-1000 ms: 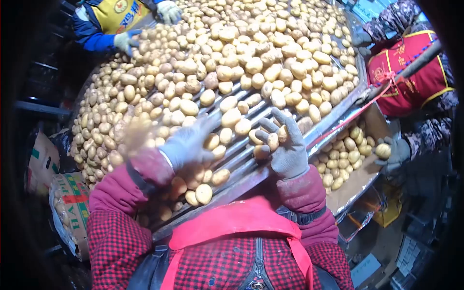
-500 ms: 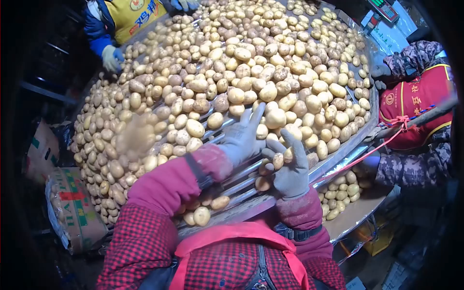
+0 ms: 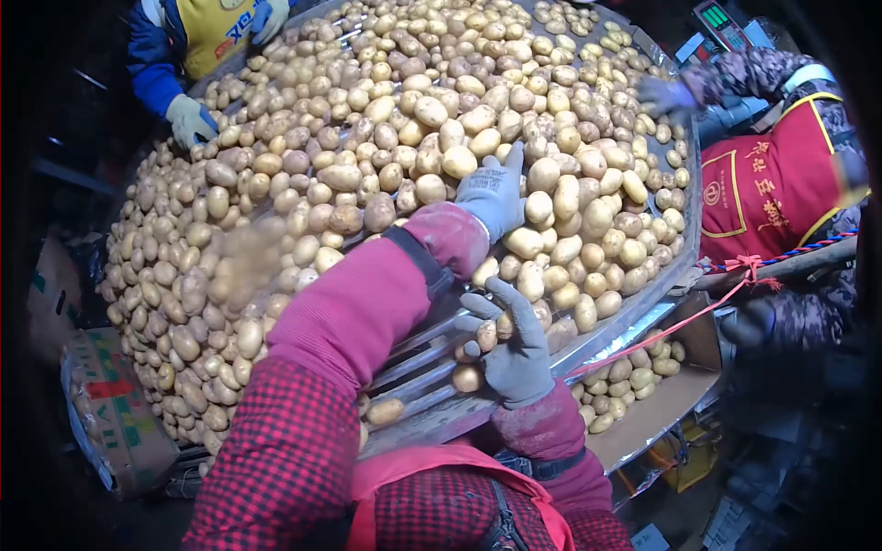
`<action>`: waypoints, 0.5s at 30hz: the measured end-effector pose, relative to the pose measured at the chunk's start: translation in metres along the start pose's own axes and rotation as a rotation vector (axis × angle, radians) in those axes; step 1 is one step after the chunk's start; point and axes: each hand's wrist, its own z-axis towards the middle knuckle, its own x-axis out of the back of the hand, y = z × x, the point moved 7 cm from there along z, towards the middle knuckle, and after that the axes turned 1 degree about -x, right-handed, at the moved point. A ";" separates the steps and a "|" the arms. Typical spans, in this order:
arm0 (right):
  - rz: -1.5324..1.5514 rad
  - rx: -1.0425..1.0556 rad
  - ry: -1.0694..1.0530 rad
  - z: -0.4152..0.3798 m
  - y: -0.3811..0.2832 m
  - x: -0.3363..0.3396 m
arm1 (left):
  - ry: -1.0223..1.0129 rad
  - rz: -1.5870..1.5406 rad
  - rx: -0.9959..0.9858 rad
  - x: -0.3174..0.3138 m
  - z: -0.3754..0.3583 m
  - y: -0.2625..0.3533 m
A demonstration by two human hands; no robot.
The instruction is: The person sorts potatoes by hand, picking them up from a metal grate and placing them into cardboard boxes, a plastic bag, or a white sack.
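Note:
My left hand (image 3: 494,193), in a grey work glove, reaches over the pile of potatoes (image 3: 395,129) and rests among them. Its fingers stretch forward, and part of the hand's underside is hidden. Closer to me, my right hand (image 3: 520,358), gloved the same way, has its fingers curled round a couple of small potatoes (image 3: 487,335). Just below those fingers a larger potato (image 3: 467,377) lies on the metal slats (image 3: 404,367) of the sorting table. Another potato (image 3: 385,410) sits near the table's front edge.
A cardboard box of potatoes (image 3: 634,390) stands below the right edge. Across from it, a co-worker in a red apron (image 3: 763,184) reaches over the table; another in a yellow apron (image 3: 207,37) stands far left. A printed carton (image 3: 119,404) and a scale (image 3: 721,23) flank the table.
My left hand has moved forward from the bare slats into the pile. My right hand stays curled round its potatoes. The red-aproned co-worker's hand has reached farther over the table.

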 end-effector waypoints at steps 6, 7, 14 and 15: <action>0.068 0.043 -0.038 0.002 -0.003 -0.005 | 0.203 -0.269 -0.223 0.084 -0.056 -0.056; 0.096 0.020 -0.033 0.002 -0.004 -0.006 | 0.361 -0.119 -0.234 0.102 -0.055 -0.088; 0.390 -0.051 -0.156 -0.001 0.010 -0.005 | 0.385 0.309 -0.215 0.096 -0.126 -0.139; 0.487 -0.112 -0.148 -0.001 0.005 -0.011 | 0.127 0.352 -0.140 0.088 -0.131 -0.120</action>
